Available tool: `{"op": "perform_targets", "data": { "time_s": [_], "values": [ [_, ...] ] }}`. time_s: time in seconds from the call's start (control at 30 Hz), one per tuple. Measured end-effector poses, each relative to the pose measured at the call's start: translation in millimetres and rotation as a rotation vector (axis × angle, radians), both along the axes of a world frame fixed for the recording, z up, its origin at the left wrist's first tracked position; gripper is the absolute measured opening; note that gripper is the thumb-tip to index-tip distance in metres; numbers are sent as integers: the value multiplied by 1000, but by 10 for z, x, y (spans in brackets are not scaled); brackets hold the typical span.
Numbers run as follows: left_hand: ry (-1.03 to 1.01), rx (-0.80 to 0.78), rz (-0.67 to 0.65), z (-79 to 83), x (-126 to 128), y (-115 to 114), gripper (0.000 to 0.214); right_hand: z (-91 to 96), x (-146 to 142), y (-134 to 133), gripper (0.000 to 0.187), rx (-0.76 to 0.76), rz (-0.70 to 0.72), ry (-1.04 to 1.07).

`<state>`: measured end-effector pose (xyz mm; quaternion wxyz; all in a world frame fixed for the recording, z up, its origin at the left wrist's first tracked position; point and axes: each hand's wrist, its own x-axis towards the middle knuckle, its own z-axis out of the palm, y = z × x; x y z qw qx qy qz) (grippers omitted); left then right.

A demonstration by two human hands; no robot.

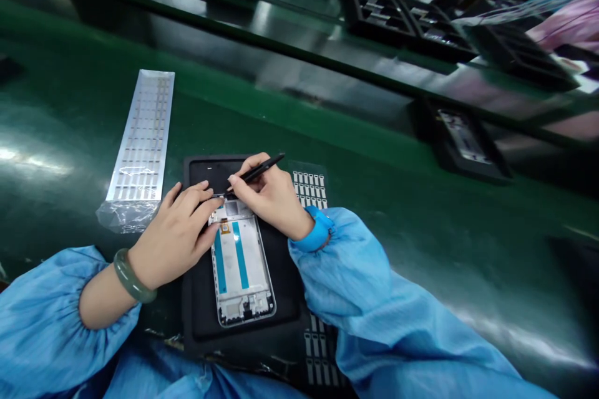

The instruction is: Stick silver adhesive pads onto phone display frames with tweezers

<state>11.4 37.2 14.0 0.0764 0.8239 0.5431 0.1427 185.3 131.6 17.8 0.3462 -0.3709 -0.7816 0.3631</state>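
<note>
Left hand (175, 230) — grip hidden, at phone frame (241, 268) | right hand (270, 196) — holding black pen (259, 169)

**Blue smock, green bangle, bare hands**

On my head-camera feed, the operator's body is mostly covered by a light blue smock with a faint woven sheen. The left sleeve (42, 318) balloons loosely and ends in a gathered elastic cuff (105, 290), leaving a stretch of bare forearm above the left hand (175, 237). A thick, polished bangle (131, 275) circles that wrist; I read it as mottled pale-green jade, though I can't confirm the stone from here. The right sleeve (355, 280) is just as full and ends at a snug, brighter blue wrist band (317, 230) above the bare right hand (271, 196). I can't make out any cables, screws or markings on the smock.
</note>
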Motion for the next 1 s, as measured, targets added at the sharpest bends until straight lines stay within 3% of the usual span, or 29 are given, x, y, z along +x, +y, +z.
{"op": "perform_targets", "data": {
  "time_s": [0.23, 0.47, 0.6, 0.73, 1.0],
  "values": [
    [72, 49, 13, -22, 27, -21, 39, 14, -34, -57, 5, 198, 23, -47],
    [76, 50, 19, -11, 41, -15, 35, 74, 130, 95, 19, -10, -137, 205],
    [54, 36, 26, -16, 33, -14, 35, 43, 157, 87, 21, -89, -52, 238],
    [61, 28, 26, -18, 31, -23, 37, -16, 114, -4, 15, -73, 76, 174],
    [106, 34, 14, 57, 73, -19, 37, -35, 110, -71, 9, -3, 108, 134]
  ]
}}
